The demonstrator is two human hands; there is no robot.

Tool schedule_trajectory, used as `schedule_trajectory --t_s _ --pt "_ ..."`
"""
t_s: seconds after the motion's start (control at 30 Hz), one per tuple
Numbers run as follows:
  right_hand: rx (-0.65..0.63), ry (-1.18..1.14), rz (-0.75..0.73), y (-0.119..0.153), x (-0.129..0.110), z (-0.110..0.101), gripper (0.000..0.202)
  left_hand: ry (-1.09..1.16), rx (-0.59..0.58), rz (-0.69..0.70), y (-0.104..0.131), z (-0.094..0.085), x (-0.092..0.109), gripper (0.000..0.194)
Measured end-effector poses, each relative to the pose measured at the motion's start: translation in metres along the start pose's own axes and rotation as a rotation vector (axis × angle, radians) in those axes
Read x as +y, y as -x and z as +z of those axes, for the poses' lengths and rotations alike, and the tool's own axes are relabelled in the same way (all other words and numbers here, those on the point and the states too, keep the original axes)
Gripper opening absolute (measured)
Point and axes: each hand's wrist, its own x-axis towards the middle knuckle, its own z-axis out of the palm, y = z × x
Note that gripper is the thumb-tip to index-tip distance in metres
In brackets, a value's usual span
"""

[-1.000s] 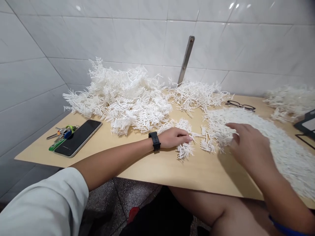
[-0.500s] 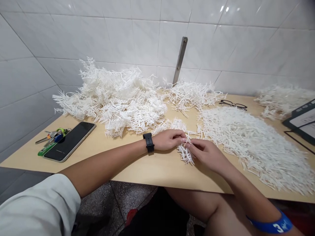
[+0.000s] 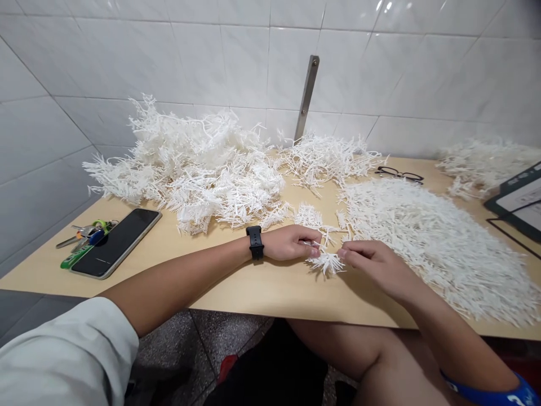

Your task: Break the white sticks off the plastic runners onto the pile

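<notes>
Our left hand (image 3: pixel 291 242) pinches the white sprig (image 3: pixel 327 264) at ten o'clock, our right hand (image 3: pixel 374 262) at two; we best tug gently, gripping near joints.

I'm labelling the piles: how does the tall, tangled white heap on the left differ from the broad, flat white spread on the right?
The tangled white heap of branching strands rises high and unevenly; the flat white spread of short pieces lies low.
Clumps and long strands stick out of the heap, while the spread looks like finer bits, evenly packed.
Both are white and rest on the light wood-coloured tabletop.
</notes>
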Motion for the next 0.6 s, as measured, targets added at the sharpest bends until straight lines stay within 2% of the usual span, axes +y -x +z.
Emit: schedule_trajectory --t_s 0.13,0.23,0.3,0.37,0.47,0.53,0.6 --pt "-0.055 -0.008 0.008 0.000 -0.006 0.001 0.034 0.024 -0.041 0.028 0.000 0.000 -0.001 0.033" --pt "-0.067 -0.064 -0.002 0.005 -0.003 -0.008 0.032 -0.001 -0.069 0.046 0.002 -0.005 -0.003 0.034" --pt "0.049 -0.158 0.002 0.008 0.006 -0.022 0.033 -0.038 -0.051 0.041 0.004 -0.009 -0.005 0.035" --pt "0.243 -0.168 0.012 0.008 0.017 -0.036 0.034 -0.058 -0.025 0.028 0.005 -0.012 -0.006 0.037" --pt "0.436 0.233 0.046 -0.002 0.028 -0.045 0.015 -0.058 -0.005 0.016 0.003 -0.011 -0.005 0.036" --pt "0.519 0.539 0.050 -0.009 0.028 -0.040 0.034 -0.062 0.011 0.008 0.002 -0.009 -0.003 0.035" --pt "0.553 0.596 -0.007 -0.013 0.022 -0.029 0.041 -0.060 0.026 -0.009 0.002 -0.006 -0.002 0.034"
